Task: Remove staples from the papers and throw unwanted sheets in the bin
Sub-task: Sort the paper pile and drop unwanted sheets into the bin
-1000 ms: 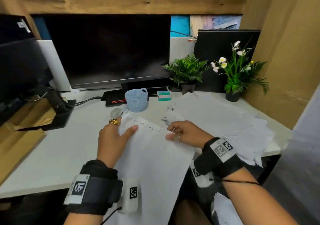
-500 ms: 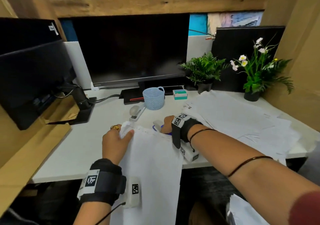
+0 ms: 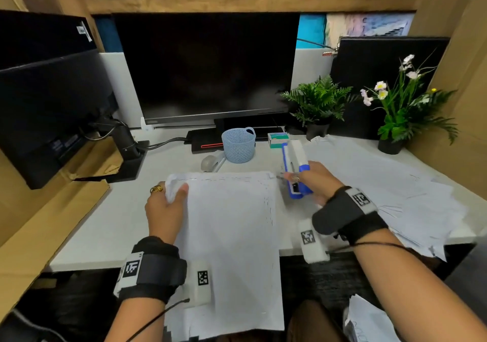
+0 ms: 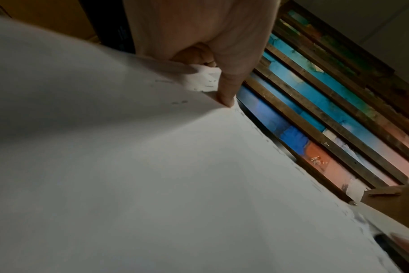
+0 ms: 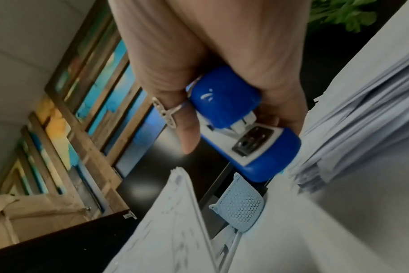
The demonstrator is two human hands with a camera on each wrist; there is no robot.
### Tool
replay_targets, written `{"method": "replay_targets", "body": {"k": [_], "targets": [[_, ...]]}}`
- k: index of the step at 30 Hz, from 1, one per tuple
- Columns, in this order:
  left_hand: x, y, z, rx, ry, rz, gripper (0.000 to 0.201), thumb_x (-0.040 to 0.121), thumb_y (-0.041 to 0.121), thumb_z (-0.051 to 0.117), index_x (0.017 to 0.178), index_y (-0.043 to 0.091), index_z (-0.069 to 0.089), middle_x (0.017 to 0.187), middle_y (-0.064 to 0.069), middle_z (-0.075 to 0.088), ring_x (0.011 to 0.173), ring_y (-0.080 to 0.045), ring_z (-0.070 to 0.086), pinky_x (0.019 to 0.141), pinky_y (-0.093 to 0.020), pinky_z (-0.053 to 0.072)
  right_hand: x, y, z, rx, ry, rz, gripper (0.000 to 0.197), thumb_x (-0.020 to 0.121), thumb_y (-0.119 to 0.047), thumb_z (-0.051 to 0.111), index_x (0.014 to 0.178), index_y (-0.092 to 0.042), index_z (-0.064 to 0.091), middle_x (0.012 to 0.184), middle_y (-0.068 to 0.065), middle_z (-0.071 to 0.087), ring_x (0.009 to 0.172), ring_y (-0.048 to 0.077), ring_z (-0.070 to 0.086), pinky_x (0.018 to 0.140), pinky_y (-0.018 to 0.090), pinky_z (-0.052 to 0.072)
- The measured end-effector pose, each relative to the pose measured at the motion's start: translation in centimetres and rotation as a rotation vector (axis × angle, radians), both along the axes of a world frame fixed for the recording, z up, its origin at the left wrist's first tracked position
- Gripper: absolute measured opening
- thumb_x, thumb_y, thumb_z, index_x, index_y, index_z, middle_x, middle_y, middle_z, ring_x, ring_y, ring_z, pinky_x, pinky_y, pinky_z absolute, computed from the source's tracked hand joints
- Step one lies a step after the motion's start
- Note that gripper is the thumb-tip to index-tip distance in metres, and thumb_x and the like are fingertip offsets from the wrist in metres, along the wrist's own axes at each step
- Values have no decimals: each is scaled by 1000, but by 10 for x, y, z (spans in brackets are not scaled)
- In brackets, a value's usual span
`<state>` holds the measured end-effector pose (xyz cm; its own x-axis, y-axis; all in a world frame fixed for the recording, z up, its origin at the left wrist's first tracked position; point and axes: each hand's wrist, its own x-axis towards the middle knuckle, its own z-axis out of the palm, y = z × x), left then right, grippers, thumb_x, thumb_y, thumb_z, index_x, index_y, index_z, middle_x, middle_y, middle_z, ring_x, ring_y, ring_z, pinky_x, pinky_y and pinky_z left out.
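left hand (image 3: 164,210) pinches papers (image 3: 232,236) corner; right hand (image 3: 313,183) fingers wrap stapler (image 3: 295,167).

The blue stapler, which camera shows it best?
The right wrist view: the blue stapler fills the frame's middle, gripped by the right hand, its metal plate visible. The head view shows it whole but small. The left wrist view doesn't show it.

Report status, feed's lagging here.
Left hand pinches white stapled sheets at top corner. Right hand grips blue-and-white stapler beside them. Nothing in the way.
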<state>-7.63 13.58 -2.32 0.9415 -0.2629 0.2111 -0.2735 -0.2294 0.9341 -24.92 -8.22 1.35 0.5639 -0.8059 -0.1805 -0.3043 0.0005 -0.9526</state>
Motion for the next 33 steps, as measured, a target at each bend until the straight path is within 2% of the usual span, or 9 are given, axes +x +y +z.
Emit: {"method": "replay_targets", "body": {"k": [7,13,16,18,21,24,27,30,33], "targets": [[-13,-21,1,-83,0,43,24,91,26,58,102,5,54,109,-18,57,99,-31,53,89,-34,39,-36,40,-22,107,-88,86,33,76,2,72,95,-19,55,87,-2,62,81,15,59,63,24,49],[-22,-28,-4,-66,-95,35,57,85,19,67,134,15,38,138,-8,42,126,-29,43,103,-31,34,-26,46,-30,-45,-8,65,63,75,-3,75,130,-10,45,113,6,55,111,28,52,93,45,50],[-28,-31,-4,216,-429,-56,94,71,39,78,145,24,22,154,-2,16,142,-24,14,115,-48,5,-27,47,-25,-80,12,141,65,74,-3,76,130,-11,44,114,6,54,112,27,52,95,44,49],[-39,-38,7,472,-608,-219,97,67,63,69,146,30,21,154,1,22,143,-19,14,110,-47,-12,-28,49,-23,-79,21,205,65,73,-2,76,129,-11,46,117,8,57,111,29,54,94,44,50],[-53,-51,24,576,-537,-409,89,66,74,59,140,30,38,134,2,54,125,-17,46,114,-40,16,-28,48,-26,-78,40,282,62,72,-4,77,126,-16,49,118,8,59,109,27,56,93,44,51],[-56,-54,31,502,-463,-389,66,68,62,69,116,19,61,113,-2,66,100,-18,59,82,-26,46,-34,46,-26,-33,-25,210,46,77,-22,75,118,-14,53,109,8,64,100,25,61,90,41,52],[-56,-49,30,366,-444,-428,41,71,48,75,60,26,43,63,-6,54,57,-12,42,53,-23,30,-38,40,-24,148,-239,-24,48,80,-43,63,116,-12,57,101,10,68,91,26,65,88,44,53],[-55,-46,27,290,-396,-488,53,74,39,76,56,24,28,54,5,28,52,-12,30,52,-27,23,-37,34,-23,190,-364,-199,51,83,-41,64,125,-15,49,118,11,62,103,30,62,91,48,51],[-54,-45,26,249,-356,-494,45,77,35,74,60,20,36,56,2,31,57,-20,34,53,-29,27,-38,33,-21,187,-445,-300,35,85,-21,66,117,-16,50,110,9,61,98,26,60,86,45,52]]}}
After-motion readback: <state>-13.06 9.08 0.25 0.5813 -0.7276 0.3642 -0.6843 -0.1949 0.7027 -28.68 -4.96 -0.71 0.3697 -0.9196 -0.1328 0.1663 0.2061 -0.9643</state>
